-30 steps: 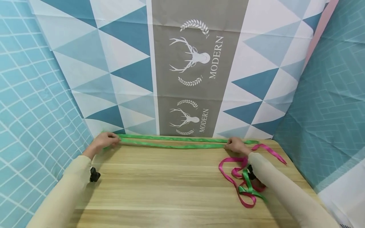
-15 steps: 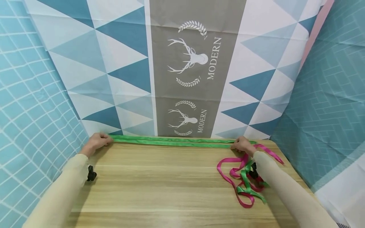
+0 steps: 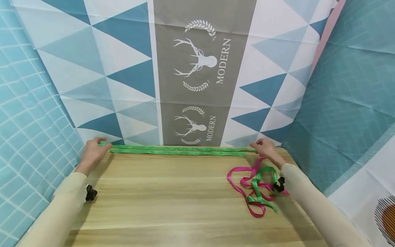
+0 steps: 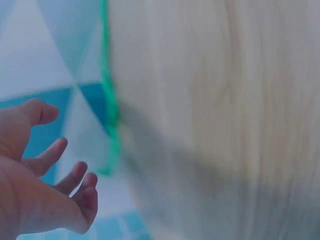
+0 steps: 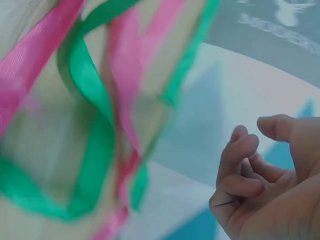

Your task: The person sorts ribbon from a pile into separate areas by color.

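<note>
Two green ribbon lengths, an upper strand [image 3: 185,149] and a lower strand [image 3: 179,152], lie side by side along the table's back edge. My left hand [image 3: 94,151] is at their left end; in the left wrist view its fingers are spread with nothing between them, beside the ribbon's end. At the other end is my right hand [image 3: 266,149], near the upper strand's tip. The right wrist view shows its fingers loosely curled, thumb apart, holding nothing. Below it a pink ribbon [image 3: 242,168] and more green ribbon [image 3: 255,188] lie in a loose tangle.
Everything rests on a wood-grain table [image 3: 160,195]. A patterned cloth [image 3: 197,92] hangs right behind its back edge, with blue tile-print sheeting [image 3: 27,103] at left and teal sheeting [image 3: 345,99] at right. Black wrist devices sit under both sleeves.
Both hands have let go of the green ribbon, their fingers opening. My right hand has come off the lower strand, leaving its end bare. The head view has shifted slightly.
</note>
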### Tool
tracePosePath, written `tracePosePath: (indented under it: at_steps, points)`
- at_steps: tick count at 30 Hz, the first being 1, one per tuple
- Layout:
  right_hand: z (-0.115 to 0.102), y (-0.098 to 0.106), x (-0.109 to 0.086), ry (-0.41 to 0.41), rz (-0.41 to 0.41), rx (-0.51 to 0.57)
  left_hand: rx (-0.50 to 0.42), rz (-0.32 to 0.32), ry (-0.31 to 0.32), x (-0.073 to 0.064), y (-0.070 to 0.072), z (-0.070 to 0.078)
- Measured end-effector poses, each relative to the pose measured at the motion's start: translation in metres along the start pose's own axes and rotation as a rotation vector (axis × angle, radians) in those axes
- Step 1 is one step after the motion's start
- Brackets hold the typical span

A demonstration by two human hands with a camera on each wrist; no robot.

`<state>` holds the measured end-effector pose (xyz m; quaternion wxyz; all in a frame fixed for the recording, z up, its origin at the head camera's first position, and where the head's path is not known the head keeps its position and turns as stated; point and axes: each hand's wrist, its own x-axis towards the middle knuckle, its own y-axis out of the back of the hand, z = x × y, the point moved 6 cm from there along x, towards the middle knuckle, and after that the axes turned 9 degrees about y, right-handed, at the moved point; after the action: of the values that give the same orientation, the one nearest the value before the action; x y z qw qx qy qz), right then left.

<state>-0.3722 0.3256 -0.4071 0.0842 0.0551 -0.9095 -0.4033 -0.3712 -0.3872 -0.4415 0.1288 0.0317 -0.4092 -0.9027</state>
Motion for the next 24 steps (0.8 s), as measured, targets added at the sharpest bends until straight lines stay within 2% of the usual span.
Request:
tracePosePath:
  at_steps: [3,6,10,13,17,21,24]
  points:
    - [-0.014,0.021,-0.018,0.033,-0.002,-0.039,0.006,0.024,-0.098,-0.016,0.003,0.03]
    - [-0.023,0.033,-0.039,0.048,-0.009,-0.078,-0.016,-0.002,-0.211,-0.04,-0.002,0.066]
    - [-0.026,0.03,-0.066,0.075,-0.081,-0.119,-0.047,-0.07,-0.337,-0.073,-0.015,0.108]
    - [-0.024,0.018,-0.079,0.087,-0.162,-0.148,-0.068,-0.156,-0.398,-0.089,-0.028,0.129]
    - [-0.014,-0.004,-0.089,0.041,-0.228,-0.157,-0.077,-0.258,-0.431,-0.097,-0.047,0.141]
    - [-0.003,-0.034,-0.097,-0.006,-0.264,-0.079,-0.063,-0.32,-0.447,-0.101,-0.065,0.14]
    - [0.001,-0.051,-0.103,0.009,-0.251,-0.003,-0.067,-0.374,-0.461,-0.105,-0.078,0.137]
